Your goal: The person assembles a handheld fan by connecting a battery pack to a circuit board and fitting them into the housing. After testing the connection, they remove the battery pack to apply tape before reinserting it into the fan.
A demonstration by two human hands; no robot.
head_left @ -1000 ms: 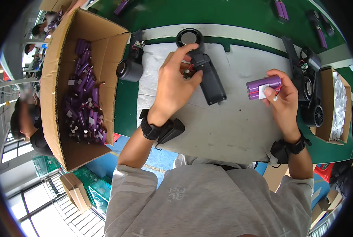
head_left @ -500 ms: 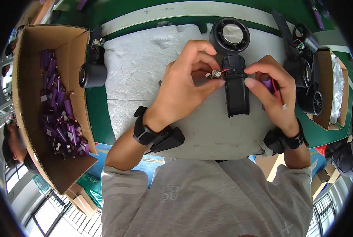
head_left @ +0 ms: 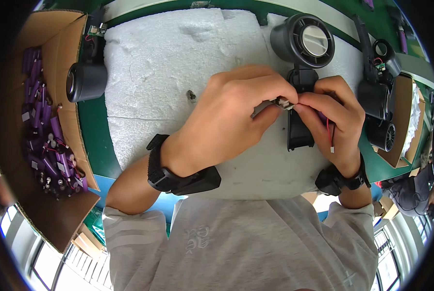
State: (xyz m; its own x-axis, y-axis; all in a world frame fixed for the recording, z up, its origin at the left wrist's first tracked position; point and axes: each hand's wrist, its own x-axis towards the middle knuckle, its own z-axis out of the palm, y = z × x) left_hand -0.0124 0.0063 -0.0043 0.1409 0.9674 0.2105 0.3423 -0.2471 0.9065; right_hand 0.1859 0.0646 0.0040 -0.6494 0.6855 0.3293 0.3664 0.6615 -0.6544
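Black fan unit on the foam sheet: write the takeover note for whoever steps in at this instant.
Left hand: fingers pinch a small white connector over the fan unit's handle.
Right hand: fingers meet the connector from the other side; a red wire hangs below the palm, and something purple shows behind the fingers.
Black fan unit lies on the white foam sheet.
Cardboard box of purple cells sits at the left.
Done: both connector ends brought together.
Left: whether they are fully joined cannot be seen.
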